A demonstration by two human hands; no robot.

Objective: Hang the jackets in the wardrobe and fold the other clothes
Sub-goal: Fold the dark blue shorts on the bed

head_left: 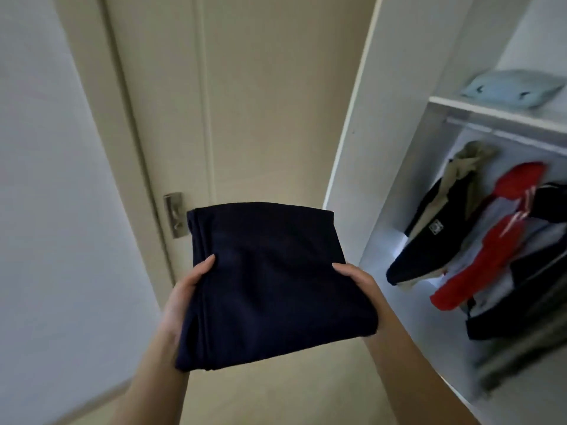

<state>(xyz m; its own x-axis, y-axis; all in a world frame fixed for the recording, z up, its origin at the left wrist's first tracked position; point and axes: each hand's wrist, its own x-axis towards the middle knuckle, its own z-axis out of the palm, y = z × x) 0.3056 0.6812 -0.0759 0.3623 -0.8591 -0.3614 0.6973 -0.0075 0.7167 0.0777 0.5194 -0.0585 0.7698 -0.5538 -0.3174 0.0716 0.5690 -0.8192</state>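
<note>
A folded dark navy garment [267, 283] is held flat in front of me at chest height. My left hand [184, 299] grips its left edge, thumb on top and fingers hidden beneath. My right hand [359, 279] grips its right edge the same way. At the right stands the open white wardrobe [362, 167]. Jackets hang from its rail [503, 134]: a navy and beige jacket [435, 228], a red and white jacket [491, 240] and a dark one [527, 296] at the far right.
A folded light blue garment [512, 87] lies on the wardrobe's upper shelf [478, 107]. Straight ahead is a shut cream door [260, 102] with a metal handle plate [175, 214]. A pale wall fills the left side.
</note>
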